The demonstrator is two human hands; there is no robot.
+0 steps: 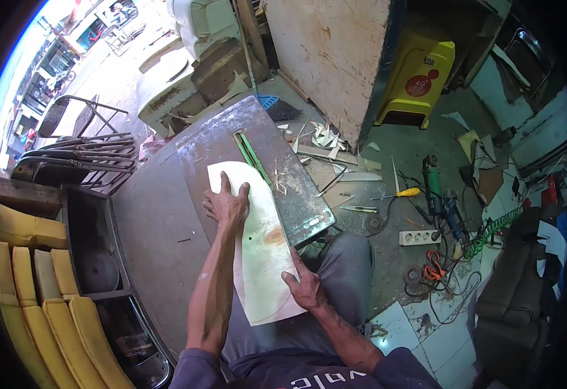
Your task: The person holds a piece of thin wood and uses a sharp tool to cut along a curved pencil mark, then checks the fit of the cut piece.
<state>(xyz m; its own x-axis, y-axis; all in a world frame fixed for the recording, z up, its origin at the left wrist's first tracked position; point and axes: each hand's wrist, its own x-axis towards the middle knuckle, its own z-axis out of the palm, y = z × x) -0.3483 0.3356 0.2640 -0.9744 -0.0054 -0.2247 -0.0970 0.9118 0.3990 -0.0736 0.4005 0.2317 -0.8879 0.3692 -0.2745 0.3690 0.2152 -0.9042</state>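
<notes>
A pale plywood board (257,259) with a rounded far end, a brown knot and a small dark hole lies over my lap and the worktable (154,214). On its upper left part rests my left hand (227,202), fingers spread. My right hand (306,285) grips the lower right edge, thumb on the top face and the other fingers partly hidden along the edge. Just beyond the rounded end, a long narrow green object (250,155) lies on the table near some wood shavings (280,180). Its kind is unclear.
Yellow cushions (57,318) stand at left, folded metal chairs (79,155) behind them. On the floor at right are wood scraps (327,137), a yellow-handled screwdriver (408,192), a green angle grinder (432,185), a power strip (419,238) and tangled cords. A yellow plastic stool (419,78) stands behind.
</notes>
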